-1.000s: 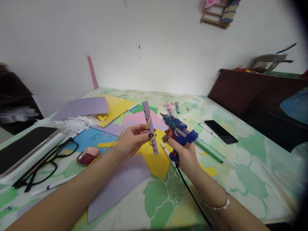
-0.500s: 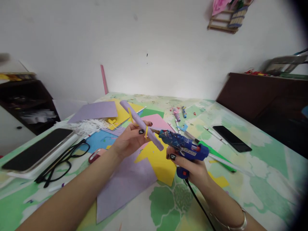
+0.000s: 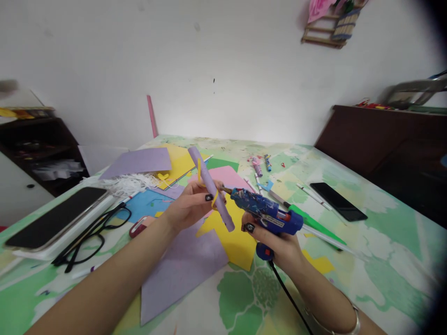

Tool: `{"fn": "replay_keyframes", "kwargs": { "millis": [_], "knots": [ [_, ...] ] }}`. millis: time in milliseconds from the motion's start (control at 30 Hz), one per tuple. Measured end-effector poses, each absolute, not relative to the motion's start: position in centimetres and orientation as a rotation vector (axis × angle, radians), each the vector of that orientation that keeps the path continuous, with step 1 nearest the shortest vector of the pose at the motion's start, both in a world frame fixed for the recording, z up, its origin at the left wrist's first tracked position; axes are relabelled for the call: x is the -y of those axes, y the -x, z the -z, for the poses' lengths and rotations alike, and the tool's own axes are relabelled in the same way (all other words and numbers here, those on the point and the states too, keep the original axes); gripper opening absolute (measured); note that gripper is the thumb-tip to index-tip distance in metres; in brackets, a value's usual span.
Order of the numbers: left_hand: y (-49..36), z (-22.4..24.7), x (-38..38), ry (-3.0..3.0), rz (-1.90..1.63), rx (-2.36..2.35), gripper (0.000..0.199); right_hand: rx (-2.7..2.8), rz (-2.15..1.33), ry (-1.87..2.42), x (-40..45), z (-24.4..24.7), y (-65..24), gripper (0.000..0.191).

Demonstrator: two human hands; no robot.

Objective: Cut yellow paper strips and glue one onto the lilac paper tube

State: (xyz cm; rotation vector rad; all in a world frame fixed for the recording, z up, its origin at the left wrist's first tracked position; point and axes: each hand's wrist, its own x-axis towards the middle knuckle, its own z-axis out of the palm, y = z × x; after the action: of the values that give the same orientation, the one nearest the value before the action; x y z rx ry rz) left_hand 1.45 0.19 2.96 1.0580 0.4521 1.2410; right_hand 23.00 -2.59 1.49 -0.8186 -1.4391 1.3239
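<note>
Above the table, my left hand [image 3: 190, 202] grips a rolled purple paper tube [image 3: 206, 179], tilted with its upper end leaning left. A thin yellow strip [image 3: 215, 199] wraps round the tube, and part of it stands off near the upper end. My right hand [image 3: 275, 239] is closed round the handle of a blue glue gun [image 3: 265, 211]. The gun's nozzle points left and meets or nearly meets the tube beside the yellow strip; the exact contact is hard to make out. Below lie a purple sheet [image 3: 178, 274] and a yellow sheet [image 3: 239, 242].
Black eyeglasses [image 3: 92, 237] and a phone [image 3: 57, 216] lie on the left, near white yarn [image 3: 134, 181]. On the right are another phone [image 3: 337, 200] and a green-handled utility knife [image 3: 314, 225]. The gun's cord [image 3: 288, 293] runs down to the table's near side.
The purple tube has turned steeper, its upper end swinging right and its lower end dropping slightly. The glue gun has hardly moved.
</note>
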Motion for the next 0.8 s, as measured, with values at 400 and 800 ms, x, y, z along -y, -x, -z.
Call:
{"fn": "replay_keyframes", "kwargs": {
  "millis": [400,800],
  "knots": [
    [-2.1,-2.4,-0.3,-1.145,-1.288,-0.454,0.018,1.525,-0.973,0.867,2.9,-2.8,-21.2,0.020],
    [-2.5,-2.6,0.0,-1.244,-1.179,-0.398,0.016,1.625,-0.713,0.870,2.5,-2.1,-21.1,0.014]
  ]
}}
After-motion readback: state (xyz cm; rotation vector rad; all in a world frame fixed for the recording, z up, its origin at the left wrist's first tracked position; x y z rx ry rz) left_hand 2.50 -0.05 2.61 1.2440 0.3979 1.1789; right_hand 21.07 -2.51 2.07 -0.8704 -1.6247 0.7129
